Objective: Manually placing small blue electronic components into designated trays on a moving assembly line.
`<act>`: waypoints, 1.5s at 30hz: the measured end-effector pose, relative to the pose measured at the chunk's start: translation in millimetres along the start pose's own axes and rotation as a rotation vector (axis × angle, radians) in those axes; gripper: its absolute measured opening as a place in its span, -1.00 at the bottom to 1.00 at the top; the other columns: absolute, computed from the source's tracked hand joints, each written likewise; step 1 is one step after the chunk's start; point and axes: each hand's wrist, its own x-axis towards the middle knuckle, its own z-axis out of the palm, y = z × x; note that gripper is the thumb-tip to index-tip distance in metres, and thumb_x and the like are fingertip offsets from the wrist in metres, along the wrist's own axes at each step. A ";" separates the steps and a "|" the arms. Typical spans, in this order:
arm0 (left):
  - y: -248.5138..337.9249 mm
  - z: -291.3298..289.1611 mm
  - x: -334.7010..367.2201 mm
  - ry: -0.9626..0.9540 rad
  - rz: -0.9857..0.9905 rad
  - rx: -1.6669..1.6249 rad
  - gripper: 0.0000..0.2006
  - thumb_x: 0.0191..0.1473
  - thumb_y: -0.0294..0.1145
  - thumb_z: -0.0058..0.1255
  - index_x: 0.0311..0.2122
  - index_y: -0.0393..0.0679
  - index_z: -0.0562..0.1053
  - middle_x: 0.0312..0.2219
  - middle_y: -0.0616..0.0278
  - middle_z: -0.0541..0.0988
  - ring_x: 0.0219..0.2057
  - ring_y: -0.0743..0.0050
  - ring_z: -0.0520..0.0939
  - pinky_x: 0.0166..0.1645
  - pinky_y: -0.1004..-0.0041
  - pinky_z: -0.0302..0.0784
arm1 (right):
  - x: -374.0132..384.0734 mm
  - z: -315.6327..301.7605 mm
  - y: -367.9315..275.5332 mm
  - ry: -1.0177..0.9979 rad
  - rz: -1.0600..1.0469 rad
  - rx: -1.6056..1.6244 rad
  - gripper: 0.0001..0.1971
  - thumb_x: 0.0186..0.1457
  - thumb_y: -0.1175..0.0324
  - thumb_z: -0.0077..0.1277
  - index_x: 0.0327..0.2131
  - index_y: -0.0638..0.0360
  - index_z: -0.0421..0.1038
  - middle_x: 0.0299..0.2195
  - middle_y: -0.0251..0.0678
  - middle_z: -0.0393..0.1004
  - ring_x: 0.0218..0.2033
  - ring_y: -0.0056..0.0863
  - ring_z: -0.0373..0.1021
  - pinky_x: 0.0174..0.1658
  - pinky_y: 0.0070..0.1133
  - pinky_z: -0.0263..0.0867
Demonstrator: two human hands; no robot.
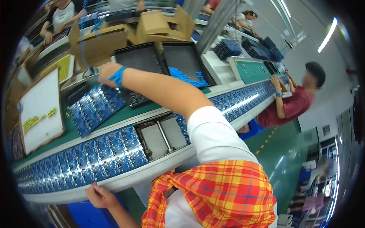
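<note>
My right arm stretches across the line, with a blue strap round the wrist. At its end my right hand [109,73] is closed beside a small metal loop-like piece [91,71]; its fingertips are blurred, so what they grip is unclear. Just below that hand, a loose blue circuit board panel [97,108] lies tilted on the green bench. Closer to me, my left hand [100,196] rests at the near rail with curled fingers and nothing visible in them. Blue circuit board panels [85,157] fill the conveyor beside it.
A gap in the conveyor shows a metal rod [164,135]. Black trays [180,57] stand beyond, one with blue parts [188,77]. A white board with yellow parts [42,110] is at left. Cardboard boxes [154,23] stand behind. A co-worker in red [291,100] works at right.
</note>
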 end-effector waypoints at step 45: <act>13.0 1.0 11.6 0.019 0.015 0.021 -0.91 0.03 -0.55 -0.06 -0.46 -0.27 0.47 -0.63 0.22 0.37 -0.65 0.43 0.34 -0.57 0.45 0.12 | -7.4 3.6 19.2 0.121 0.166 0.149 -0.94 -0.19 0.34 0.22 -0.54 0.02 0.60 -0.53 -0.32 0.54 -0.26 -0.31 0.39 -0.20 -0.39 0.34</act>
